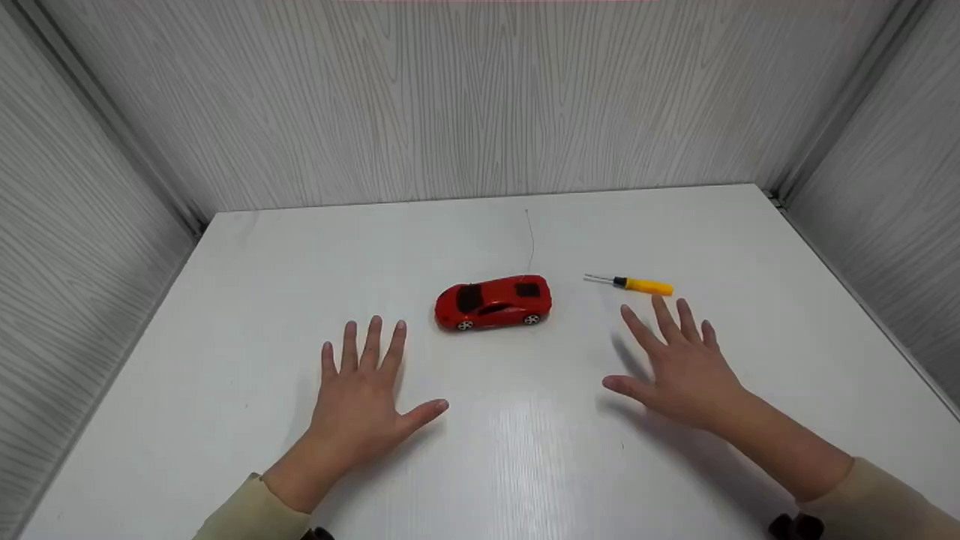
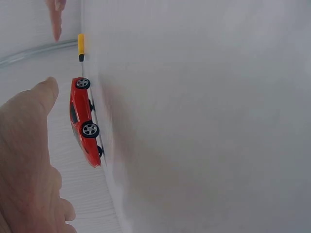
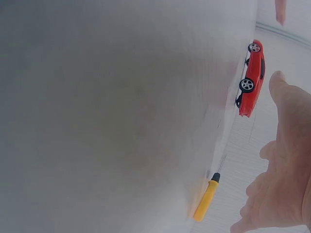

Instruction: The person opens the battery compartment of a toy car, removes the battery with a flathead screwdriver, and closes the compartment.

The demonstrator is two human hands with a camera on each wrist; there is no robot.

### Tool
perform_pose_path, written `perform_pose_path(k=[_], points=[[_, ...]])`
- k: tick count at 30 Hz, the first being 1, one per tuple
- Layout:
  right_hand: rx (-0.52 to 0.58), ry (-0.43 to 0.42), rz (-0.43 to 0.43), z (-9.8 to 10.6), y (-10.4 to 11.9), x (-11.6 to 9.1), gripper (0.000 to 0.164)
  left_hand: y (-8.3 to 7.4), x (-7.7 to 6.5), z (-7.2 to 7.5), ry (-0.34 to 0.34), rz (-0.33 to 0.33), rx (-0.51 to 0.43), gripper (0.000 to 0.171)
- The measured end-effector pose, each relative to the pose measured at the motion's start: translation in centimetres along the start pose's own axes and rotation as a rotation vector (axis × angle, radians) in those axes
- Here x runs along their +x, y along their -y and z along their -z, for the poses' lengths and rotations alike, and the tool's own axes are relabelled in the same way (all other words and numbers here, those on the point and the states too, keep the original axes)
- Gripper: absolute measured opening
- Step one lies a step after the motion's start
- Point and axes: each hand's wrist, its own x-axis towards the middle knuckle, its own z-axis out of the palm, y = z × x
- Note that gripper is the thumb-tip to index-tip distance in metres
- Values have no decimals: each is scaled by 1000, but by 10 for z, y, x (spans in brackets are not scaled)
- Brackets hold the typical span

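Observation:
A red toy car (image 1: 493, 303) with dark windows stands on its wheels at mid-table in the head view, its front to the left. A thin wire rises from its rear. To its right lies a screwdriver (image 1: 646, 286) with a yellow handle and a metal shaft pointing left. My left hand (image 1: 358, 412), palm down with fingers spread, is at the car's near left and holds nothing. Palm down too, my right hand (image 1: 686, 371) hovers over the table, its fingertips just short of the screwdriver handle. Both wrist views show the car (image 2: 83, 116) and the screwdriver (image 3: 208, 198).
The white tabletop (image 1: 517, 450) has a glossy surface. A pale wood-grain panel (image 1: 465, 97) closes off the back, and similar panels stand along the left (image 1: 67, 247) and right (image 1: 885, 187) sides.

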Motion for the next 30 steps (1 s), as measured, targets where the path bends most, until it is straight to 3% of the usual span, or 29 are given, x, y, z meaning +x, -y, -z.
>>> perform_pose_path(k=[16, 25, 30], points=[[-19, -7, 40, 3, 9, 6, 108, 0, 5, 1, -17, -11, 2, 119], [-1, -43, 116, 7, 19, 24, 105, -2, 23, 11, -24, -60, -9, 116], [8, -28, 155, 7, 24, 42, 103, -4, 35, 15, 7, -81, -13, 113]])
